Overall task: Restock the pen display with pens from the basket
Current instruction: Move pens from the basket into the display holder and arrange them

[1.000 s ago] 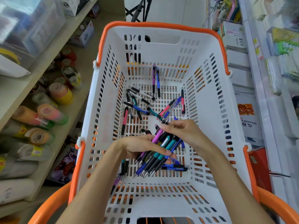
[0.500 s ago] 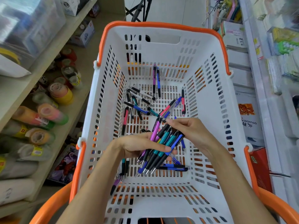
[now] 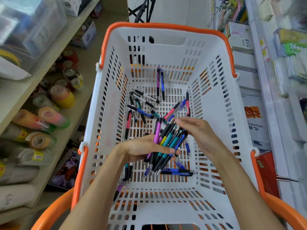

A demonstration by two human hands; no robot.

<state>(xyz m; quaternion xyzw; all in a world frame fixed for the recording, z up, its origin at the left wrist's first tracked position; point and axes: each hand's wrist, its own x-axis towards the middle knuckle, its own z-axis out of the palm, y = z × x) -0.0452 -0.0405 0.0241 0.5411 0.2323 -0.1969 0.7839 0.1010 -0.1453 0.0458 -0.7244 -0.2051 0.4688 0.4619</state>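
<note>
Several pens form a bundle (image 3: 163, 146) clamped in the left hand (image 3: 142, 149), low inside the basket (image 3: 167, 33); right hand (image 3: 197, 132) fingers pinch its upper ends. Gathering step, apparently; next, lifting the bundle toward the unseen display.

Both hands (image 3: 146, 149) curled, fingers (image 3: 181, 121) pinching.

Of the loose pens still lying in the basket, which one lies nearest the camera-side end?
The purple pen by the near-left corner of the basket, just below the left hand; the other loose pens lie farther up the floor.
</note>
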